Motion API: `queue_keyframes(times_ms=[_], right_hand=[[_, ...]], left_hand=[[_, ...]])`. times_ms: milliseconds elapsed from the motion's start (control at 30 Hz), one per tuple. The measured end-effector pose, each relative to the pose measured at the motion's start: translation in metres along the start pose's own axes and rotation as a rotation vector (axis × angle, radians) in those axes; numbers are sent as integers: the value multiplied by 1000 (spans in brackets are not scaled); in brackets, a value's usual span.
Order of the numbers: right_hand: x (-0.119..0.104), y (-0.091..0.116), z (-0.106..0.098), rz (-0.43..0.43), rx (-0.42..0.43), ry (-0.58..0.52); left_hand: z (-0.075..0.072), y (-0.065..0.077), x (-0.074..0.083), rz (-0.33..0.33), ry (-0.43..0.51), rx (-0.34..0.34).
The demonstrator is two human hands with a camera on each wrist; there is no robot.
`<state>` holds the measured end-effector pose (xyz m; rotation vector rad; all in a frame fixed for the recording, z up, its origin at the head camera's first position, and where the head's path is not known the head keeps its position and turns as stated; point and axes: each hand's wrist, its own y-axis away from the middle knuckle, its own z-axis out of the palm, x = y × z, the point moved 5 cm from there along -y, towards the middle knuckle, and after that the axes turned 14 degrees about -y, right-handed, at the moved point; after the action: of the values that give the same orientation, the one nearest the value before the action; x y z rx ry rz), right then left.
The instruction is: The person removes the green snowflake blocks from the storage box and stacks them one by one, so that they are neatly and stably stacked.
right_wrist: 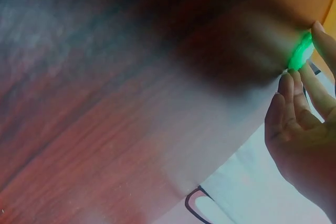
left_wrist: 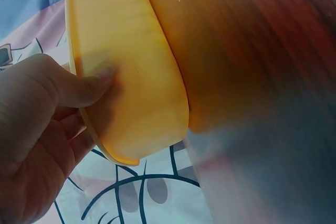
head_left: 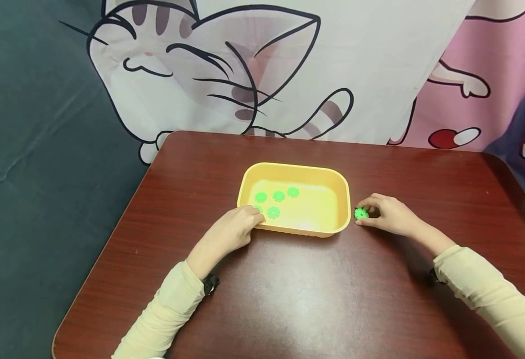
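A shallow yellow plastic bin with rounded corners stands on the table. My left hand grips the bin's near left rim; in the left wrist view the thumb presses the outer wall, with the other fingers over the rim. Several flat green notched discs lie at the left of the bin's floor, one partly hidden by the left hand. Just right of the bin, my right hand holds another green notched disc between thumb and fingers. That green disc is seen nearly edge-on in the right wrist view.
The reddish-brown wooden table has rounded corners. Behind it hangs a white and pink cloth with a cartoon cat. A dark green cloth covers the left side. Dark bands sit at both wrists.
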<state>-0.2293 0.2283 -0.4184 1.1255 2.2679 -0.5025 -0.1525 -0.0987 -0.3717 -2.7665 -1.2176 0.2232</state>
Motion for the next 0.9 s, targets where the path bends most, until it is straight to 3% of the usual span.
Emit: queue_keyframes(times_ms=[533, 900], right_hand=[[-3, 0, -2, -13, 11, -45], [-2, 1, -6, 54, -61, -81]], left_hand=[[0, 0, -1, -2, -9, 17], [0, 1, 1, -4, -9, 4]])
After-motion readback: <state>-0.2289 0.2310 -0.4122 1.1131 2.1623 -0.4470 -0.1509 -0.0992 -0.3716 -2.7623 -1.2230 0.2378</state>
